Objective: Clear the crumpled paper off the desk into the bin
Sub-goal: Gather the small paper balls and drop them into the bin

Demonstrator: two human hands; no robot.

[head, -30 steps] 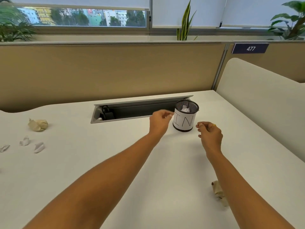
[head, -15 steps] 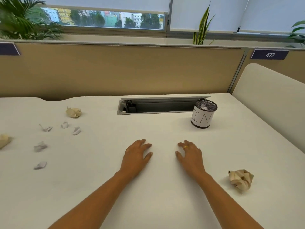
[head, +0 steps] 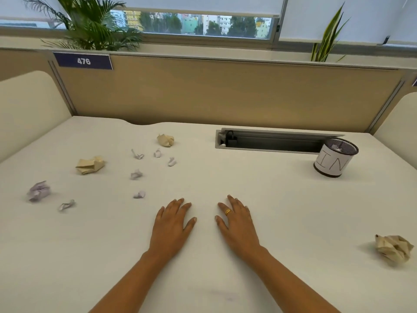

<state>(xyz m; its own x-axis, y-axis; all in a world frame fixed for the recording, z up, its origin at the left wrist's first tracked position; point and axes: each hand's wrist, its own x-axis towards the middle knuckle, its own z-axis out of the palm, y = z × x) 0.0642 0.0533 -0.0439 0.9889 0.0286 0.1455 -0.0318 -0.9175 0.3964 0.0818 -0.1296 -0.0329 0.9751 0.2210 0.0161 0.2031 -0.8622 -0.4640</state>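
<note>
Our fingers (head: 178,206) lay straight and slightly spread, holding nothing. The left hand (head: 172,227) and right hand (head: 237,224) rested palm-down on the desk (head: 270,211), side by side near its middle. Our thumbs pointed toward each other with a narrow strip of desk top between them. A ring (head: 228,211) sat on one right finger.

Just beyond our left fingertips, a little to their left, lay the near scrap (head: 139,194). Farther out, the other scraps (head: 136,174) were strewn loosely, each apart from the next. One of them lay close to the lilac wad (head: 38,191), which sat near the desk's left edge. The left wad (head: 90,165) lay beyond that, and the far wad (head: 165,140) sat close to the back edge, near the dip in that edge. Desk top showed between all of these.

On our right, a broad stretch of desk top separated our right hand from the right wad (head: 393,248), which lay alone close to the right edge.

The bin (head: 335,160) stood upright at the far right, well apart from both hands. It was a mesh cup wrapped in a white band lettered "IN", with a bit of paper showing inside its mouth. It stood at the right end of the cable tray (head: 270,141), and we could not tell whether it touched the tray's rim. An open run of desk top lay between our right hand and the bin.

The partition (head: 225,91) closed off the back edge, and a curved side panel (head: 29,109) closed off the left. Another panel rose at the right edge.
</note>
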